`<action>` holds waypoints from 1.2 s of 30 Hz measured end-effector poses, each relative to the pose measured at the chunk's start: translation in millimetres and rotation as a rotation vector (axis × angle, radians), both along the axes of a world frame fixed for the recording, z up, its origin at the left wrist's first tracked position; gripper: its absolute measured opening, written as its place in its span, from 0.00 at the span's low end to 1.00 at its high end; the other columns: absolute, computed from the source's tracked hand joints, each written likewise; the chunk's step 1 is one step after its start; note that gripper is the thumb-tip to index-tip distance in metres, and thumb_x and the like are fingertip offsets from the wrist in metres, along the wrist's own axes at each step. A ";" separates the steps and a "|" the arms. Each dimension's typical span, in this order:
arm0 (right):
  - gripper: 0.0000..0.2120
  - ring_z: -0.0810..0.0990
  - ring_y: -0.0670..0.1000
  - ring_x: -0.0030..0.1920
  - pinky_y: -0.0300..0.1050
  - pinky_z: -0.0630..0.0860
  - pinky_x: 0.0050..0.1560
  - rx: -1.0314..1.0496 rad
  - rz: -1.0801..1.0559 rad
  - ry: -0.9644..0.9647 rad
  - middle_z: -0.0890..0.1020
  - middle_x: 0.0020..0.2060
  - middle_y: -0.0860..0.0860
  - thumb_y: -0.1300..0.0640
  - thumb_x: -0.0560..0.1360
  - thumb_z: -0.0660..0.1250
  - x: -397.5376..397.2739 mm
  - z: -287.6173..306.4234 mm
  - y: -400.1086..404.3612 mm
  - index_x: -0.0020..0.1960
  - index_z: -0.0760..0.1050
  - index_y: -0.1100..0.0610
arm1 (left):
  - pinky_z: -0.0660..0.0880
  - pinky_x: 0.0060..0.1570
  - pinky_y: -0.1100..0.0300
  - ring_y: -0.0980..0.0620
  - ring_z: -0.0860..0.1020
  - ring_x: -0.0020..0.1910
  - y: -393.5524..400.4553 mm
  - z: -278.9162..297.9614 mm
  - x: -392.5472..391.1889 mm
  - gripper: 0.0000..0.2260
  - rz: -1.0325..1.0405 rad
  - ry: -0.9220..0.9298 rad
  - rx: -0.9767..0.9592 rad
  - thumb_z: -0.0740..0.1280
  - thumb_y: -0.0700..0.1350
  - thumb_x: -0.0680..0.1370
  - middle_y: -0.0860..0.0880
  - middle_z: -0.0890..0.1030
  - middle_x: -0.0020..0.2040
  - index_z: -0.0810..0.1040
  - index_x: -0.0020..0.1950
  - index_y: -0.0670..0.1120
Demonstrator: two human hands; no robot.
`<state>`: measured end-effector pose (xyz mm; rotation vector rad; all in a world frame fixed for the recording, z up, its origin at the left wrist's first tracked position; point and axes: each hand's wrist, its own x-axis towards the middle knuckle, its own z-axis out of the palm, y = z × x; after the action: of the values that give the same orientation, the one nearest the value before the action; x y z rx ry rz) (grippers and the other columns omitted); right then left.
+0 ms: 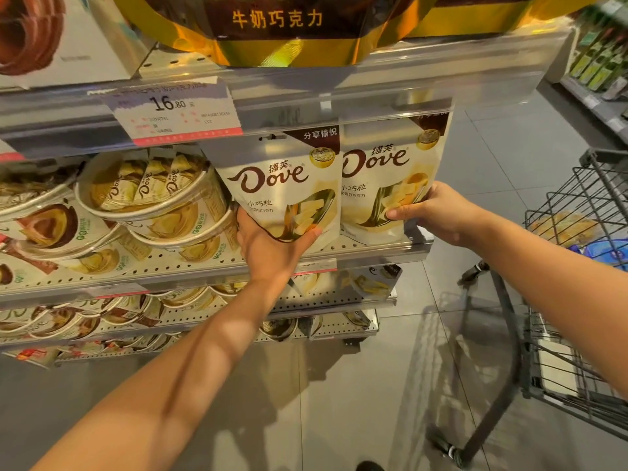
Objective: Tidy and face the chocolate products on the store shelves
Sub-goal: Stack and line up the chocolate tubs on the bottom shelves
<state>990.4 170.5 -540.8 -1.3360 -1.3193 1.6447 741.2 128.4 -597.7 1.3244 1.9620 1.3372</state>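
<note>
Head view: two white Dove chocolate pouches stand side by side, upright and facing out, at the right end of a perforated metal shelf (339,250). The left hand (272,244) grips the lower part of the left pouch (282,185), thumb across the front near its bottom right corner, the other fingers tucked round its left edge. The right hand (438,212) holds the right pouch (384,178) by its lower right side, thumb pressed on the front face and the remaining fingers wrapped behind the edge. The two pouches touch, or nearly so, along their inner edges; their tops sit just behind the clear rail of the shelf above.

To the left of the pouches, round Dove tubs (149,185) with clear lids lie tilted and stacked on the same shelf, the nearest one just beside the left hand. A price tag (176,112) reading 16.80 hangs on the upper rail, above and left of the pouches. On the top shelf sits a large gold and brown chocolate bag (272,25). More tubs and pouches fill the lower shelves. A wire shopping cart (577,266) stands on the tiled floor to the right, well apart from the shelf.
</note>
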 end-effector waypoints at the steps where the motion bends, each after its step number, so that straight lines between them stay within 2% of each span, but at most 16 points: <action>1: 0.26 0.81 0.58 0.55 0.59 0.74 0.60 0.000 -0.002 0.004 0.82 0.54 0.59 0.63 0.62 0.73 -0.1 0.1 0.4 0.59 0.75 0.63 | 0.65 0.67 0.49 0.46 0.64 0.68 -0.2 0.7 0.2 0.53 -0.002 0.004 0.007 0.81 0.55 0.55 0.46 0.67 0.68 0.56 0.72 0.44; 4: 0.21 0.82 0.56 0.54 0.54 0.77 0.57 0.004 -0.017 0.006 0.82 0.53 0.57 0.65 0.66 0.71 -1.0 -1.6 -0.7 0.59 0.75 0.62 | 0.64 0.68 0.48 0.46 0.64 0.68 -1.6 4.2 1.3 0.53 -0.013 0.002 0.009 0.80 0.56 0.55 0.46 0.67 0.68 0.56 0.72 0.44; 9: 0.26 0.81 0.57 0.54 0.49 0.79 0.50 0.057 -0.095 -0.062 0.82 0.53 0.56 0.60 0.64 0.74 -2.2 -7.4 -9.4 0.61 0.73 0.60 | 0.65 0.68 0.48 0.47 0.66 0.68 -4.3 4.3 -2.9 0.55 -0.074 -0.029 0.016 0.78 0.62 0.52 0.47 0.68 0.68 0.57 0.72 0.44; 11: 0.29 0.80 0.56 0.55 0.50 0.78 0.53 0.084 -0.156 -0.097 0.81 0.54 0.55 0.59 0.64 0.75 -4.1 -10.7 -15.1 0.62 0.71 0.59 | 0.66 0.68 0.48 0.51 0.68 0.68 -7.5 2.3 -7.6 0.54 -0.127 -0.079 0.029 0.78 0.64 0.51 0.49 0.70 0.67 0.59 0.70 0.47; 13: 0.32 0.78 0.53 0.57 0.52 0.77 0.57 0.116 -0.236 -0.158 0.79 0.56 0.52 0.58 0.64 0.76 -6.9 -14.2 -22.9 0.65 0.68 0.56 | 0.66 0.68 0.49 0.55 0.68 0.68 -12.0 0.1 -12.4 0.50 -0.170 -0.131 0.039 0.80 0.62 0.53 0.52 0.71 0.67 0.59 0.68 0.52; 15: 0.34 0.75 0.50 0.59 0.50 0.76 0.57 0.145 -0.327 -0.204 0.76 0.58 0.50 0.58 0.64 0.76 -9.4 -16.8 -30.5 0.67 0.65 0.55 | 0.67 0.68 0.50 0.57 0.69 0.67 -14.4 -1.2 -17.3 0.48 -0.195 -0.146 0.047 0.80 0.58 0.54 0.53 0.71 0.66 0.59 0.68 0.54; 19: 0.35 0.73 0.50 0.59 0.45 0.73 0.55 0.189 -0.408 -0.208 0.74 0.58 0.49 0.60 0.66 0.75 -16.3 -18.3 -40.0 0.69 0.63 0.54 | 0.69 0.66 0.52 0.55 0.70 0.65 -12.0 0.4 -20.0 0.48 -0.181 -0.067 0.075 0.79 0.57 0.58 0.51 0.71 0.66 0.59 0.70 0.47; 22: 0.34 0.74 0.50 0.59 0.48 0.73 0.60 0.214 -0.435 -0.203 0.74 0.58 0.49 0.60 0.67 0.74 -21.9 -21.7 -46.3 0.70 0.64 0.55 | 0.65 0.68 0.51 0.48 0.68 0.67 -11.7 1.0 -15.9 0.51 -0.155 0.019 0.082 0.77 0.61 0.59 0.45 0.69 0.68 0.56 0.71 0.41; 26: 0.39 0.67 0.52 0.69 0.54 0.66 0.68 0.273 -0.447 -0.265 0.69 0.69 0.52 0.57 0.68 0.75 -27.1 -27.8 -58.1 0.73 0.59 0.51 | 0.66 0.67 0.46 0.50 0.68 0.68 -12.5 -0.5 -19.1 0.52 -0.159 -0.058 0.053 0.75 0.66 0.55 0.49 0.70 0.67 0.58 0.72 0.45; 28: 0.41 0.64 0.50 0.71 0.51 0.63 0.70 0.361 -0.522 -0.332 0.65 0.71 0.52 0.56 0.68 0.74 -29.7 -33.7 -70.1 0.74 0.55 0.51 | 0.64 0.69 0.46 0.50 0.65 0.70 -21.3 -2.4 -20.9 0.53 -0.170 -0.055 0.063 0.75 0.66 0.56 0.48 0.68 0.70 0.57 0.73 0.45; 30: 0.36 0.67 0.48 0.66 0.44 0.65 0.66 0.523 -0.652 -0.432 0.68 0.67 0.51 0.53 0.70 0.73 -33.9 -41.3 -86.9 0.72 0.59 0.53 | 0.60 0.71 0.52 0.54 0.62 0.70 -39.9 -5.7 -21.1 0.50 -0.169 0.003 0.100 0.77 0.61 0.61 0.47 0.64 0.72 0.56 0.74 0.44; 32: 0.26 0.70 0.46 0.57 0.37 0.68 0.59 0.684 -0.720 -0.455 0.71 0.57 0.51 0.50 0.70 0.72 -37.8 -55.9 -105.9 0.63 0.66 0.54 | 0.61 0.66 0.62 0.56 0.62 0.65 -62.7 -11.5 -21.7 0.42 -0.161 0.087 0.194 0.76 0.56 0.65 0.47 0.65 0.68 0.60 0.71 0.43; 34: 0.20 0.70 0.46 0.49 0.30 0.66 0.51 0.759 -0.699 -0.423 0.71 0.49 0.50 0.48 0.69 0.71 -40.3 -81.2 -121.2 0.54 0.67 0.53 | 0.66 0.57 0.66 0.54 0.68 0.55 -77.1 -30.2 -25.9 0.31 -0.178 0.226 0.344 0.73 0.55 0.67 0.47 0.70 0.57 0.68 0.62 0.40; 36: 0.20 0.70 0.48 0.47 0.29 0.65 0.47 0.736 -0.662 -0.404 0.71 0.46 0.50 0.48 0.69 0.73 -41.4 -118.0 -130.3 0.51 0.67 0.54 | 0.69 0.46 0.64 0.52 0.69 0.43 -84.0 -59.8 -30.4 0.19 -0.266 0.256 0.348 0.73 0.51 0.69 0.47 0.72 0.45 0.71 0.51 0.42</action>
<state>949.1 40.1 -658.8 -1.4286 -1.3042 0.3874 710.9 44.4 -657.4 1.9300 1.6717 1.4795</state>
